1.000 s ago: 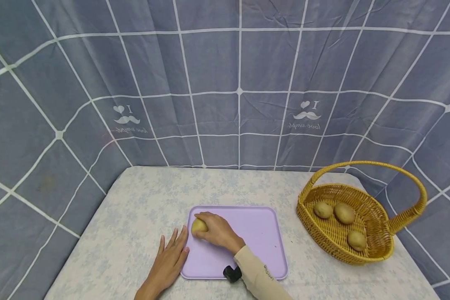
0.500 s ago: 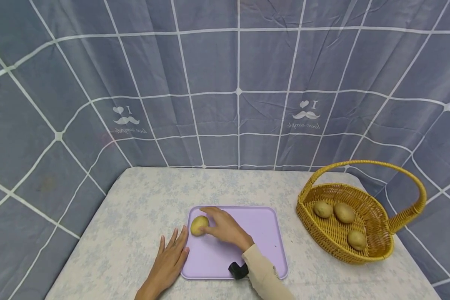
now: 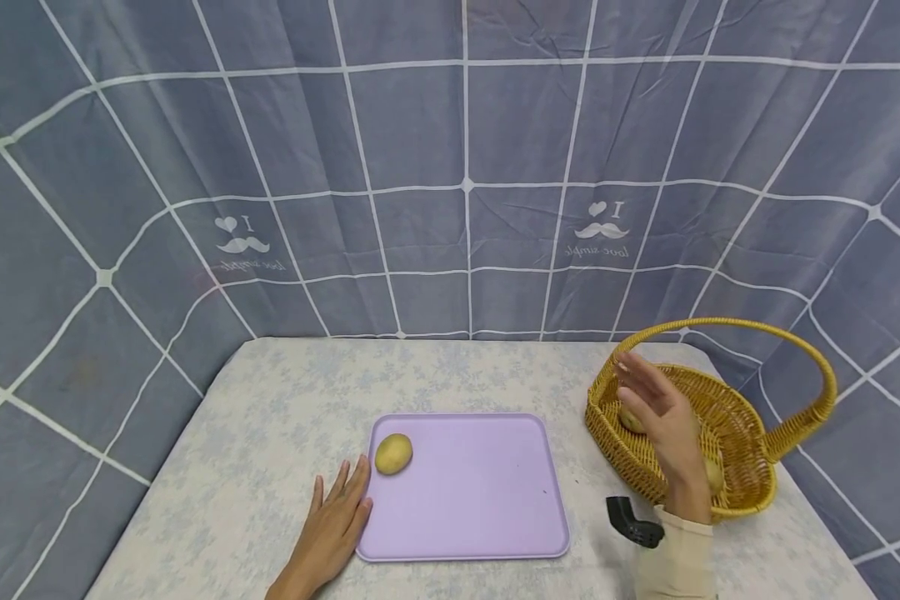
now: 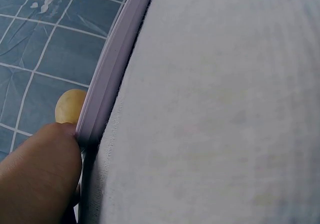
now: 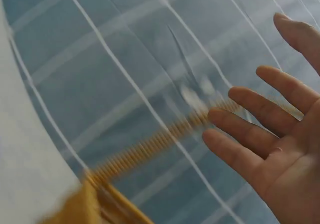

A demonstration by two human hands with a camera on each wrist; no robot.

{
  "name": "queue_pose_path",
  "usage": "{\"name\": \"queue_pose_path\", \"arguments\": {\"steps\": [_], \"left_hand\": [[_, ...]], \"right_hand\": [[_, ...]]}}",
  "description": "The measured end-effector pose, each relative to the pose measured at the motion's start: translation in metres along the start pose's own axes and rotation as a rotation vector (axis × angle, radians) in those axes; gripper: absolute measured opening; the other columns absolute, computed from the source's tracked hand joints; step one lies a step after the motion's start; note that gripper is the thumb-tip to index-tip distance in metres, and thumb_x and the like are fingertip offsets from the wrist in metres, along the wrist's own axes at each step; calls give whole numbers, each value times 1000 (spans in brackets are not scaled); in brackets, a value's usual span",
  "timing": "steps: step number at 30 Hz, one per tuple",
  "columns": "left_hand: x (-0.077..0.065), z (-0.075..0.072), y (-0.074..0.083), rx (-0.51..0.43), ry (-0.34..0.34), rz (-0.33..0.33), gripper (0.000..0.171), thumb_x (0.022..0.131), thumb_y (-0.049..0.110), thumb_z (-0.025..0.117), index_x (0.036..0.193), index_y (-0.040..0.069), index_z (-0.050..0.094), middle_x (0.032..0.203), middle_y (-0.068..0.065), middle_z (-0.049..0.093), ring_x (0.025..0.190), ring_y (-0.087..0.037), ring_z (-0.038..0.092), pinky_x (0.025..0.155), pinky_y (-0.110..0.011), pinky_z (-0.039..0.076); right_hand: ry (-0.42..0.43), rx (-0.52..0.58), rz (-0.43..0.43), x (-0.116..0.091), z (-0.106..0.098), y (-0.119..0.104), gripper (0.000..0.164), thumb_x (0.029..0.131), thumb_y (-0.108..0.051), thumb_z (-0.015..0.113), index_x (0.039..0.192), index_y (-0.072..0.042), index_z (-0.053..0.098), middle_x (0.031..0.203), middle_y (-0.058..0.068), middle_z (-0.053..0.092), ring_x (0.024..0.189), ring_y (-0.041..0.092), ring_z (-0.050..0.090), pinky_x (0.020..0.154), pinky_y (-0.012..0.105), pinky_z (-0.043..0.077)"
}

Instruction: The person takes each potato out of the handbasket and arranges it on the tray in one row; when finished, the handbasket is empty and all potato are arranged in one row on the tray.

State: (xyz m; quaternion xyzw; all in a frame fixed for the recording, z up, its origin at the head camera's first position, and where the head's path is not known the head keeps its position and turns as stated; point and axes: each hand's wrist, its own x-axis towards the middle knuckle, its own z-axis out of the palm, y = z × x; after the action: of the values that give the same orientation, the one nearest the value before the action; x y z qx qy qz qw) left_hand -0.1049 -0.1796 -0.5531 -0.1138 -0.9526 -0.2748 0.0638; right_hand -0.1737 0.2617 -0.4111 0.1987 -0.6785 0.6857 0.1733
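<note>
On the purple tray (image 3: 472,492) a yellow-brown potato (image 3: 393,454) lies in the far left corner. My left hand (image 3: 328,529) rests flat on the cloth, its fingertips at the tray's left rim; the left wrist view shows the potato (image 4: 70,106) just past the rim. Over the left part of the wicker basket (image 3: 742,454) I hold my right hand (image 3: 663,421), which carries nothing. Its fingers are spread and fairly straight in the right wrist view, in front of the basket handle (image 5: 160,141). Potatoes (image 3: 712,477) in the basket are partly hidden by this hand.
A pale floral cloth covers the table (image 3: 307,383). Behind it hangs a blue-grey curtain (image 3: 517,225) with white grid lines. The basket's tall arched handle (image 3: 727,322) rises over its opening. A black wrist mount (image 3: 633,525) sticks out beside the right sleeve (image 3: 678,558).
My right hand has let go of the potato, leaving it on the tray, and has swung right to the basket. The left hand keeps its place.
</note>
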Motion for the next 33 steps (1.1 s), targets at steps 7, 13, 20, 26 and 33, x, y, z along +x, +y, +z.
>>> {"name": "queue_pose_path", "arguments": {"steps": [7,13,20,26,33], "left_hand": [[1,1,-1,1,-8,-6,55,104,33,40,151,10,26,153,-2,29,145,-34,20,117,-53,-5],[1,1,0,-4,-6,-1,55,104,33,40,152,10,25,153,-2,28,145,-34,21,117,-54,-6],[0,1,0,13,36,21,54,103,31,42,151,8,29,152,-6,33,142,-37,25,117,-54,-5],[0,2,-1,16,35,15,54,104,31,41,151,9,28,152,-5,33,143,-36,25,117,-54,-4],[1,2,-2,-5,0,3,55,104,33,39,152,10,26,153,-3,29,144,-35,21,117,-54,-6]], "right_hand": [[441,-34,259,7,-48,9,47,93,-7,62,139,-8,51,134,-2,56,123,12,49,91,11,42],[515,-129,478,16,-69,37,59,93,-24,64,147,-21,40,151,1,37,139,16,30,108,17,30],[348,-373,636,14,-79,58,75,95,-43,55,154,-11,20,158,17,18,145,34,16,118,47,18],[154,-510,680,16,-78,65,80,96,-46,52,153,-5,15,155,29,17,141,46,19,112,59,23],[-10,-596,686,16,-73,68,76,97,-43,54,151,-1,22,151,32,23,137,49,24,108,62,27]]}}
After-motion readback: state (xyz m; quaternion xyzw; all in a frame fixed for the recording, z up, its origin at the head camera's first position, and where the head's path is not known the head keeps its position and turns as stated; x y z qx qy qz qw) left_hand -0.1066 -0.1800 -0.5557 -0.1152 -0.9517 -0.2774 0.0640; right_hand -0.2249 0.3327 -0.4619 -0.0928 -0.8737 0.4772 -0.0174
